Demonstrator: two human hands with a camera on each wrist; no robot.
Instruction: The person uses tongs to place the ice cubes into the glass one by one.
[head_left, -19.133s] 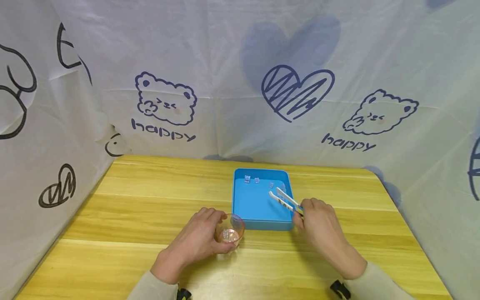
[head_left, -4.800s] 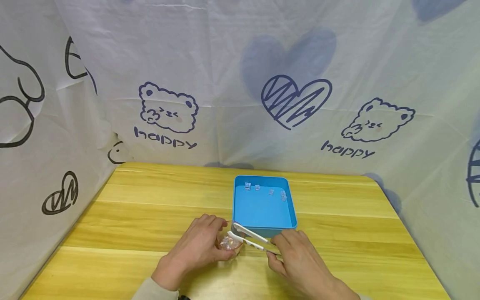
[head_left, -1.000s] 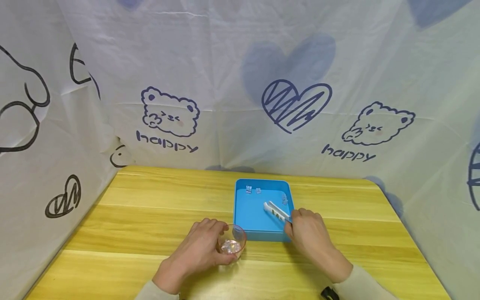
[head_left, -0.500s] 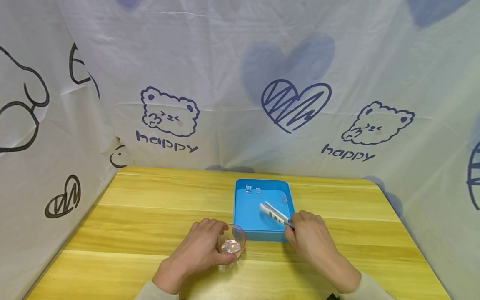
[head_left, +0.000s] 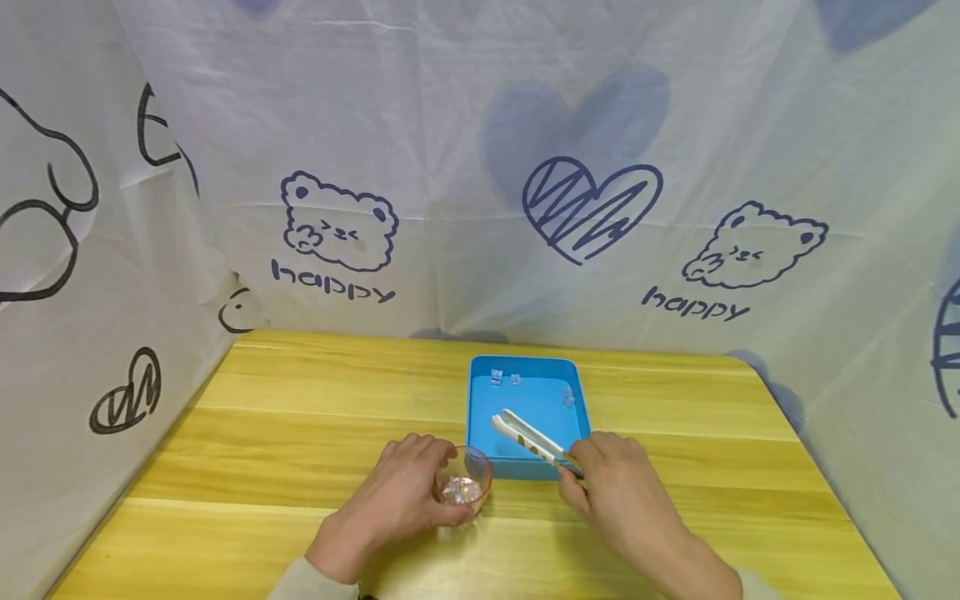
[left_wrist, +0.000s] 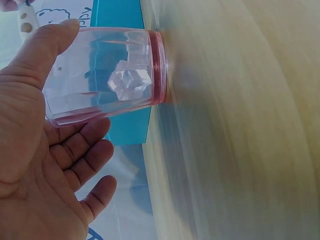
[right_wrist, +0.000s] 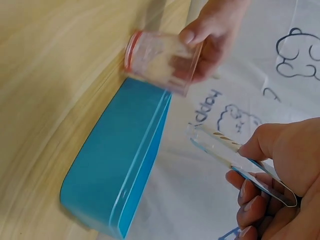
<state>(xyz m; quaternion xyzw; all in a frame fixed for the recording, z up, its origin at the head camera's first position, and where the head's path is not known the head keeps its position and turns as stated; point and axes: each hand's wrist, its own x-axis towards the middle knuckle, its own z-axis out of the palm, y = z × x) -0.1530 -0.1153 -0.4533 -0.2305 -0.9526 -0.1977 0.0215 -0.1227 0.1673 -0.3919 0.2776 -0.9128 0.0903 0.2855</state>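
My left hand [head_left: 393,496] grips a clear pink-rimmed cup [left_wrist: 75,75] by its upper part, thumb on one side and fingers on the other. The cup stands upright on the table, with several clear cubes [left_wrist: 130,81] at its bottom. White tongs [head_left: 528,437] with gold-brown marks are held in my right hand [head_left: 630,492], between thumb and fingers. Their arms are pressed nearly together, and a small clear piece [right_wrist: 193,132] shows at the tips. They hang over the front of a blue tray [head_left: 517,468], where several clear cubes [head_left: 497,377] lie along the back and right walls.
The tray stands just behind and right of the cup, its front wall close to the cup's rim. A wood-grain table [head_left: 315,408] lies under everything. White printed cloth [head_left: 450,108] hangs behind the table and along its sides.
The tongs have moved left and nearer, towards the cup. Compared with the oldest frame, the cup holds more cubes and the tray fewer. My left hand keeps its place on the cup.
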